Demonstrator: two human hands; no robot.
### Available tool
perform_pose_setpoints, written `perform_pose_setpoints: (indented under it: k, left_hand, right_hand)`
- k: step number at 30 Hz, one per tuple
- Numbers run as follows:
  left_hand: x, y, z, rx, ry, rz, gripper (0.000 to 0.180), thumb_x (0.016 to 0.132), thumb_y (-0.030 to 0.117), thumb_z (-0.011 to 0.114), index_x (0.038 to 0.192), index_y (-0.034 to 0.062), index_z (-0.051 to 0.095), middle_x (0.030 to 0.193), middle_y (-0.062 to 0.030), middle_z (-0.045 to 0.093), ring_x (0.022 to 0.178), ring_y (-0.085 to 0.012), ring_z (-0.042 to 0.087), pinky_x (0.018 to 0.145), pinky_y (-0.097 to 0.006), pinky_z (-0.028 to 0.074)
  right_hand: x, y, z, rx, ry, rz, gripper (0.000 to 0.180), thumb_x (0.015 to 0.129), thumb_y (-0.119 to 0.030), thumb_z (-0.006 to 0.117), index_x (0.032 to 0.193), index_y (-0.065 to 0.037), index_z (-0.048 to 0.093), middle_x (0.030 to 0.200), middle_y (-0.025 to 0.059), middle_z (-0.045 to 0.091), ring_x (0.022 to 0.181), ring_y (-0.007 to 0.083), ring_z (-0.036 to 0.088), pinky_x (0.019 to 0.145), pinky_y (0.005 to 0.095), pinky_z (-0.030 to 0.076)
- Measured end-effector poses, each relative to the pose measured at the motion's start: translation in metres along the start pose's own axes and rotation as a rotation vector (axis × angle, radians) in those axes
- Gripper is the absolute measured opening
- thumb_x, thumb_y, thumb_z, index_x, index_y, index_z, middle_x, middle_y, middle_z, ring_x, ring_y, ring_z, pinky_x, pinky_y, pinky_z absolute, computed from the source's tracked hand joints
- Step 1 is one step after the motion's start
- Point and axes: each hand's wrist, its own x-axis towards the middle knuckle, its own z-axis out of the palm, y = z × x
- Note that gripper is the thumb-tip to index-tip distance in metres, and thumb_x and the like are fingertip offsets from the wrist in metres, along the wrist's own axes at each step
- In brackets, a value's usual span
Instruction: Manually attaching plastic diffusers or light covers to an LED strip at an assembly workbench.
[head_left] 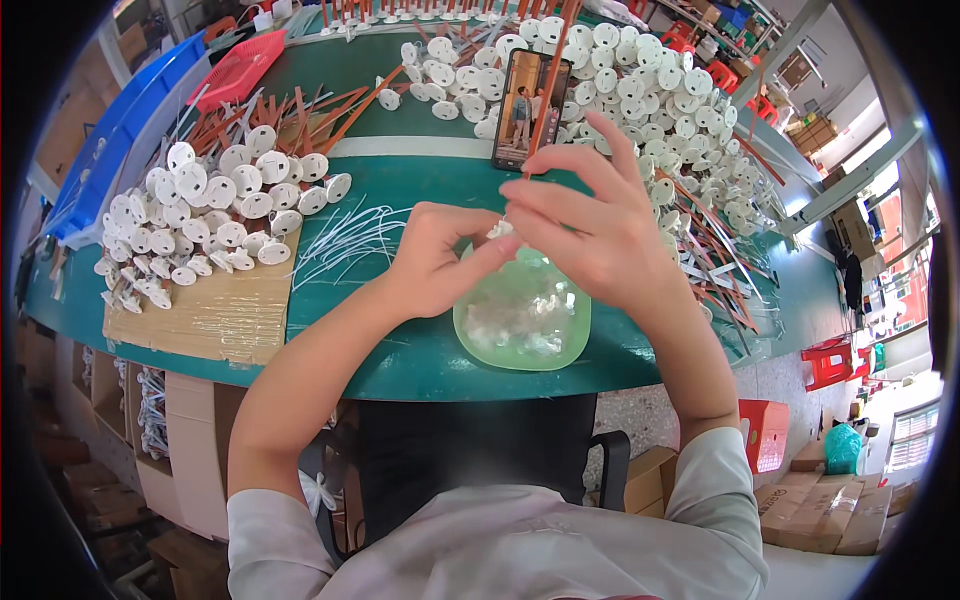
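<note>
Above a light green bowl (535, 360), my left hand (432, 258) is closed, its thumb and finger pinching a small white piece (499, 230). My right hand (598, 228) is closed beside it, with its fingertips on a long reddish-brown strip (556, 78) that rises from them past the phone. The lower end of the strip is hidden by my fingers, so I cannot tell if it meets the white piece. Small clear and whitish pieces (520, 320) lie in the bowl.
White round-ended parts on brown strips form a pile (215, 200) on cardboard (230, 310) at left, and a larger pile (650, 100) at right. Thin white strips (345, 240) lie left of my hands. A phone (515, 135) stands behind them. A red basket (240, 68) sits far left.
</note>
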Motion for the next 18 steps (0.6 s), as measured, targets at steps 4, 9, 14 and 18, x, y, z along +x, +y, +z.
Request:
perform_pose_setpoints:
  k: [4, 9, 14, 18]
  left_hand:
    - [0.001, 0.006, 0.008, -0.543, 0.089, -0.134, 0.03, 0.1, 0.024, 0.06, 0.109, -0.0037, 0.07, 0.091, -0.0119, 0.073, 0.081, -0.0164, 0.069, 0.073, -0.03, 0.053]
    - [0.0, 0.009, 0.011, -0.714, -0.078, -0.169, 0.038, 0.103, 0.026, 0.058, 0.12, -0.0066, 0.065, 0.107, -0.0128, 0.071, 0.093, -0.0186, 0.067, 0.086, -0.032, 0.053]
    - [0.002, 0.004, 0.007, -0.67, -0.108, -0.135, 0.038, 0.1, 0.02, 0.062, 0.127, -0.0065, 0.061, 0.114, -0.0136, 0.07, 0.103, -0.0212, 0.068, 0.093, -0.034, 0.053]
    - [0.005, 0.01, 0.0, -0.653, -0.04, -0.186, 0.044, 0.095, 0.007, 0.067, 0.136, -0.0036, 0.055, 0.119, -0.0153, 0.069, 0.113, -0.0237, 0.066, 0.099, -0.037, 0.052]
  right_hand:
    - [-0.025, 0.005, 0.019, 0.243, 0.433, 0.081, 0.022, 0.067, 0.002, 0.079, 0.087, -0.003, 0.071, 0.096, 0.0091, 0.071, 0.089, 0.0257, 0.067, 0.087, 0.0463, 0.054]
    - [-0.049, 0.001, 0.044, 0.608, 0.454, 0.146, 0.036, 0.07, 0.005, 0.082, 0.104, 0.001, 0.071, 0.099, 0.0157, 0.072, 0.081, 0.0282, 0.069, 0.069, 0.0349, 0.057]
    - [-0.049, -0.006, 0.051, 0.592, 0.525, 0.186, 0.033, 0.074, 0.007, 0.078, 0.105, 0.001, 0.072, 0.1, 0.0153, 0.072, 0.08, 0.0293, 0.069, 0.068, 0.0348, 0.057]
    - [-0.051, -0.007, 0.053, 0.549, 0.52, 0.194, 0.032, 0.075, 0.011, 0.072, 0.106, 0.002, 0.071, 0.101, 0.0153, 0.072, 0.083, 0.0296, 0.069, 0.069, 0.0353, 0.058]
